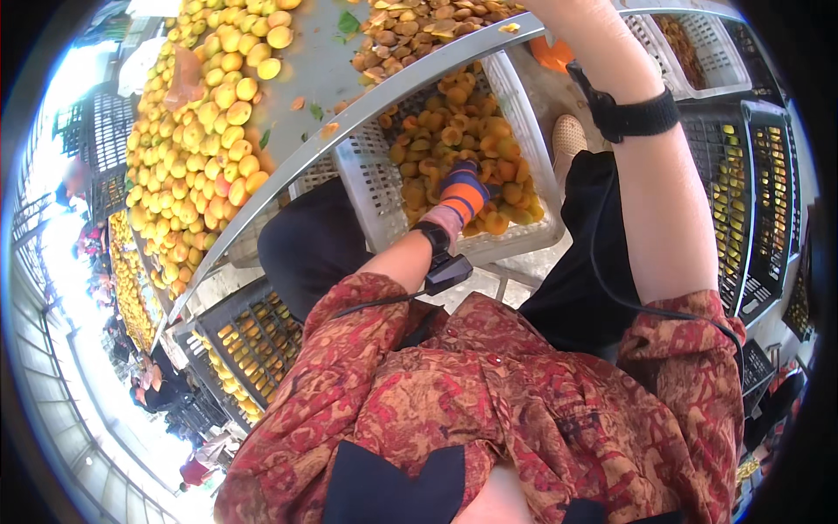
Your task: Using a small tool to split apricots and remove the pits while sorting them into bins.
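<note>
My left hand (462, 194), in an orange and purple striped glove, reaches into a white plastic crate (524, 118) between my knees. It touches a heap of halved apricots (452, 128). Its fingertips are partly hidden, so whether they grip a piece is unclear. My right forearm stretches up past the rim of a metal table (419, 62), and the hand itself is beyond the top edge of the view. Near that arm, at the top of the table, lies a pile of brown apricot stones and scraps (399, 39).
Whole apricots (209, 137) are heaped on the table's left side, with a reddish translucent piece (184, 78) on them. Black crates of fruit stand at left (252, 344) and right (727, 196). A white crate (713, 49) holds brown matter. Cables run from both wrist straps. Other people are far left.
</note>
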### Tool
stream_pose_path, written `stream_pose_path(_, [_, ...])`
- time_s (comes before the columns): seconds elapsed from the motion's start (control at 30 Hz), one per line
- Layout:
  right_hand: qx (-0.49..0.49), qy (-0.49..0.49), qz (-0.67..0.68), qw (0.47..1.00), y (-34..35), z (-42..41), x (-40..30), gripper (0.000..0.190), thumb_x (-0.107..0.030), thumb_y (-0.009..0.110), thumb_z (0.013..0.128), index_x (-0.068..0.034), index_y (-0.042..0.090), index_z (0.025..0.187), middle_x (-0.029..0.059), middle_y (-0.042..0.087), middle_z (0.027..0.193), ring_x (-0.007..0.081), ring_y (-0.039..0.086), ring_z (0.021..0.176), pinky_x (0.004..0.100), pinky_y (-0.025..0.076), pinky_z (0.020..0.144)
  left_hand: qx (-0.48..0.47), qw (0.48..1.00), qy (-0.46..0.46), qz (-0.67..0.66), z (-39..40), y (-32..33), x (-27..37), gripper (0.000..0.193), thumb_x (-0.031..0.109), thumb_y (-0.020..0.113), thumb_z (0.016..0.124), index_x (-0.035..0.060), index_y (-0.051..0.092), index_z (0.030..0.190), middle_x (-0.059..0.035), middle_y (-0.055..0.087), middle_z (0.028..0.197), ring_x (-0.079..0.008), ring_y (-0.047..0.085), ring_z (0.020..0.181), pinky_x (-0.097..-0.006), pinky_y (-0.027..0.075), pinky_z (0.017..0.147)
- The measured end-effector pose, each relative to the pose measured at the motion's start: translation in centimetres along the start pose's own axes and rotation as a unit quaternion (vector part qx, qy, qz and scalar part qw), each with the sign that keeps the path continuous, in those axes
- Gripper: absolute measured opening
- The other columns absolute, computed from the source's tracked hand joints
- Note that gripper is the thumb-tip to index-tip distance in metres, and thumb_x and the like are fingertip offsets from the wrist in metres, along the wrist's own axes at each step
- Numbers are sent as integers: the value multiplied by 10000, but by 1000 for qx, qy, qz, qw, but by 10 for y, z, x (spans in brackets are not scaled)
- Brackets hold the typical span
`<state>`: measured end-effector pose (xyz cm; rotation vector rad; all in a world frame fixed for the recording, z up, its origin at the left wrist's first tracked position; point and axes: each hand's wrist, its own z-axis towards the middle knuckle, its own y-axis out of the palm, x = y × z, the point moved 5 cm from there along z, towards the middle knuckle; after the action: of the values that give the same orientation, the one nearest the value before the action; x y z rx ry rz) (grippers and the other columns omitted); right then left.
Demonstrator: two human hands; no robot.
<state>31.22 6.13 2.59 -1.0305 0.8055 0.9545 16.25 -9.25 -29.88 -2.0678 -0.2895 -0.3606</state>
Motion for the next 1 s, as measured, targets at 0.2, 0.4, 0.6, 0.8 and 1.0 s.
stream_pose_path(0.2, [-47,21,-4,999,-4,-6,-14,218,-163,605,783,-7,496,676,79,487,560,146,462,542,313,413,530,125,985,16,-115,13,17,-25,545,286,721,681,-8,551,1107,-226,597,1033,-335,570,989,-362,458,823])
stream_pose_path(0.4, [10,31,-21,999,-17,3,-5,204,-160,611,768,-12,505,676,83,511,568,167,488,539,312,419,532,166,953,-34,-251,-4,-14,-17,361,232,703,682,21,585,951,-163,641,846,-332,620,785,-371,487,693])
stream_pose_path(0.6, [54,-21,5,998,-18,0,-13,206,-159,609,779,-13,509,673,58,513,561,156,488,540,305,408,523,341,900,161,-221,-50,-93,-11,274,46,658,728,21,563,984,-158,588,975,-292,575,884,-346,456,801])
stream_pose_path(0.8, [34,23,88,995,-22,-3,-5,207,-167,629,793,-4,531,711,27,485,578,112,457,563,281,394,527,-45,458,23,-887,-116,-158,51,331,173,544,852,61,501,1160,-55,569,914,-205,537,830,-359,427,800])
stream_pose_path(1.0, [71,-22,68,995,-24,0,6,230,-171,639,799,2,517,712,10,461,572,110,436,565,282,389,530,-160,309,74,-935,-152,-176,96,365,281,460,880,44,504,1153,-7,480,757,-139,444,669,-326,362,747])
